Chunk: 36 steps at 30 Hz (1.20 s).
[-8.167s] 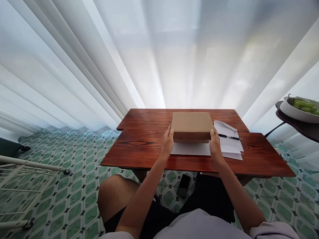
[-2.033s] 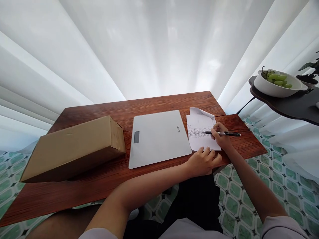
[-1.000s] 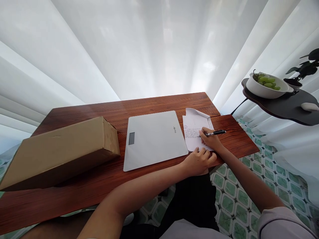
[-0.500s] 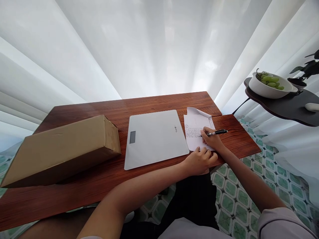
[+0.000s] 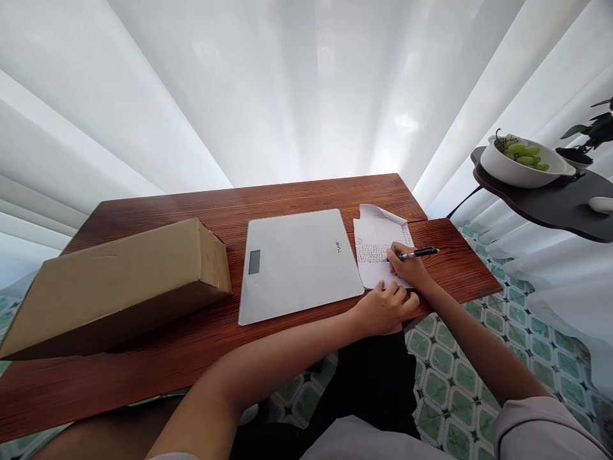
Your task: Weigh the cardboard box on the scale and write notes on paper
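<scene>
Cardboard box (image 5: 110, 281) takes up the left of the surface (image 5: 287, 198); scale (image 5: 299, 265) flat mid-surface, right edge just beside the paper (image 5: 373, 275). Dark shelf (image 5: 541, 207) at far right carries white bowl (image 5: 522, 177) of green grapes (image 5: 522, 152), plus plant (image 5: 594, 131). Box long, brown, creased at right end; scale thin, smooth, grey display; surface red-brown grained wood; paper handwritten, far edge curled. Right hand (image 5: 407, 268): fingers clamped on black pen (image 5: 421, 252), tip at the written lines. Left hand (image 5: 385, 309): fingers slightly apart, at paper's near edge, by surface's front edge. Wood strip shows behind scale, more right of paper.
</scene>
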Motion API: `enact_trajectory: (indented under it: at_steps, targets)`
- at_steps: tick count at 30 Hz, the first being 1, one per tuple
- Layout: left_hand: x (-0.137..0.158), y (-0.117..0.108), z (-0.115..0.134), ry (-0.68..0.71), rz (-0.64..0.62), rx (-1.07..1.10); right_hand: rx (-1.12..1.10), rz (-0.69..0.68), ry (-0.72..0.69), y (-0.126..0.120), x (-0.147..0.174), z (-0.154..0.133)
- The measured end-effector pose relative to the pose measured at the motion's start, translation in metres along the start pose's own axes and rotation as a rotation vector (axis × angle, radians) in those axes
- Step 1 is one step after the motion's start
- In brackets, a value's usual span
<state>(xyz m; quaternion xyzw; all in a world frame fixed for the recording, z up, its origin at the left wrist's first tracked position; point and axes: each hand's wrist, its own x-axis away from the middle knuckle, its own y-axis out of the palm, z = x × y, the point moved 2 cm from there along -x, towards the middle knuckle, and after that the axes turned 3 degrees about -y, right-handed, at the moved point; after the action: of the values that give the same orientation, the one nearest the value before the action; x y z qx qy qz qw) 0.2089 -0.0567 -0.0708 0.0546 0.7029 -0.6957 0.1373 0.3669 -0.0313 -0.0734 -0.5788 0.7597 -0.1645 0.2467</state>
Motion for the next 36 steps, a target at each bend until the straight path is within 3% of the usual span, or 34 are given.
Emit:
enact_trajectory:
  at_steps: [36]
  targets:
    - [-0.0005,-0.0012,-0.0003,0.003,-0.025,0.005,-0.032,0.046,0.016,0.0012,0.0015,-0.0001]
